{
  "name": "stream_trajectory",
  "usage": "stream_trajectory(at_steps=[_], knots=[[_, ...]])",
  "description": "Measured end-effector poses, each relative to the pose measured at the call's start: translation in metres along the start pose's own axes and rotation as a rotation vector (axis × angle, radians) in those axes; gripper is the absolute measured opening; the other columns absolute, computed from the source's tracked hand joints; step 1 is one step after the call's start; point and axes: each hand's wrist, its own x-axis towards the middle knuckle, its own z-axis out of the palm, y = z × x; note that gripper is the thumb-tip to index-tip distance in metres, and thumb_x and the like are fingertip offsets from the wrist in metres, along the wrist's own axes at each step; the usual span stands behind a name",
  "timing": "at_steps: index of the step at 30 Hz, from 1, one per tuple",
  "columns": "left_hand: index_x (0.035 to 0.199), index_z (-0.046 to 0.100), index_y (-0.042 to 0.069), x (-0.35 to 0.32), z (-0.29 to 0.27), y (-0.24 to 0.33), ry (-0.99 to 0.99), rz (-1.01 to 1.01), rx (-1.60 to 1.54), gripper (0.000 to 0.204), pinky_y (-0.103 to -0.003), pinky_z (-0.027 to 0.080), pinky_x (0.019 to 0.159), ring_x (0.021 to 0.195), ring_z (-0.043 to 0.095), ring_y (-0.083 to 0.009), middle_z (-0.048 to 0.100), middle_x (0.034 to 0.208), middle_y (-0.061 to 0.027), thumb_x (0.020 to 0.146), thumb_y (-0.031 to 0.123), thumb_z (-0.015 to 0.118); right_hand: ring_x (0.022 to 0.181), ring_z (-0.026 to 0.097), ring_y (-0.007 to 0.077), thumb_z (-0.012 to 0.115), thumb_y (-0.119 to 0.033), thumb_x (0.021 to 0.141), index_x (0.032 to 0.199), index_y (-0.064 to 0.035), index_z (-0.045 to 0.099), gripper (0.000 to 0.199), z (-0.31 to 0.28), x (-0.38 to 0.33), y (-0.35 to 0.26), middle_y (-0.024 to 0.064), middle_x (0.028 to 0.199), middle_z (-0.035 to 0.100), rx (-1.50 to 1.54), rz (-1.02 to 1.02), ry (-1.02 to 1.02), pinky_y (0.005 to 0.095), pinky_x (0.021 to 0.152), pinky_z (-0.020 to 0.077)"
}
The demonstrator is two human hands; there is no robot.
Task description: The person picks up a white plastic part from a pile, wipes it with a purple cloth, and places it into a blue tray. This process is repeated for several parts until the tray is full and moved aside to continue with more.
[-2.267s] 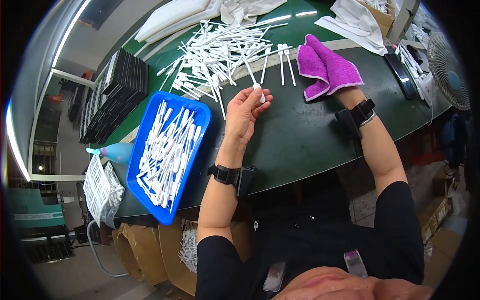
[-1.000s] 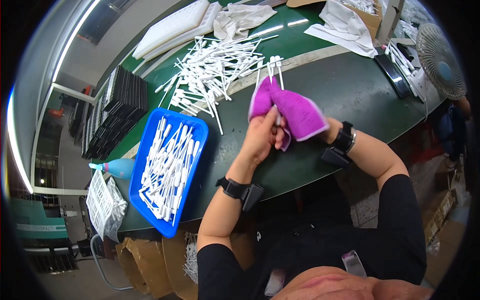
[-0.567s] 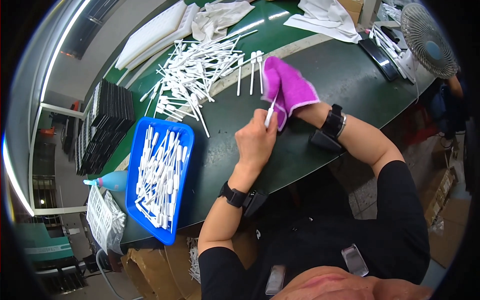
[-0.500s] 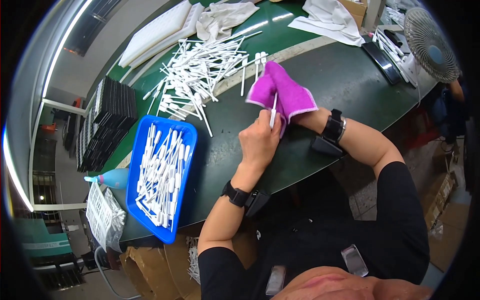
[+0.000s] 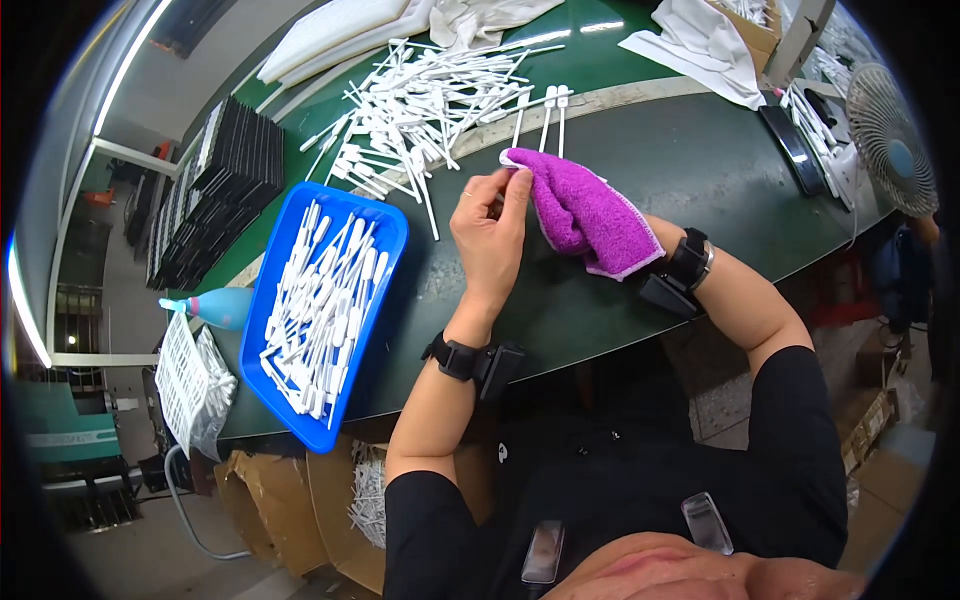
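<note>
A magenta terry cloth (image 5: pixel 590 215) with a pale stitched edge is draped over my right hand, bunched around it so that its fingers are hidden. My left hand (image 5: pixel 490 235) pinches the far-left corner of this cloth between thumb and fingers. Whether a stick lies inside the cloth I cannot tell. Just beyond, three white plastic sticks (image 5: pixel 548 118) with wider rounded ends lie side by side on the dark green table. A loose pile of similar sticks (image 5: pixel 425 100) spreads farther off to the left. Nearer me at left, a blue tray (image 5: pixel 262 325) holds many more of them.
Black stacked trays (image 5: pixel 220 195) and a light blue bottle (image 5: pixel 222 308) stand at left, beside a bagged bundle (image 5: pixel 205 395). White foam slabs (image 5: pixel 340 35) and a white cloth (image 5: pixel 690 45) lie at the back. A phone (image 5: pixel 792 150) and a fan (image 5: pixel 890 140) are at right.
My left hand has moved up from the cloth's lower edge to its far-left corner. The white stick it held is out of sight. The whole view has shifted slightly.
</note>
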Motion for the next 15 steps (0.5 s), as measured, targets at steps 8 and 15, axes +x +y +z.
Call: stream_trajectory(at_steps=[8,15], knots=[[0.095,0.066,-0.003,0.002,-0.006,0.008,-0.050,-0.133,-0.113,0.019,-0.018,0.032,0.051,0.059,0.041,-0.0011,0.052,0.069,0.0046,0.090,0.016,0.065,0.085,0.058,0.0042,0.053,-0.025,0.097,0.121,-0.0038,0.054,0.032,0.043,-0.007,-0.039,-0.0021,0.102,0.059,-0.088,-0.015,0.072,0.0189,0.071,0.0509],[0.088,0.065,-0.001,0.011,-0.021,0.006,-0.104,-0.401,-0.309,0.016,-0.017,0.029,0.046,0.052,0.040,-0.0010,0.051,0.063,0.0038,0.089,0.015,0.066,0.086,0.057,0.0038,0.056,-0.026,0.096,0.125,-0.0026,0.053,0.038,0.048,-0.015,-0.047,-0.0013,0.105,0.060,-0.132,0.310,0.176,0.0168,0.072,0.0496]])
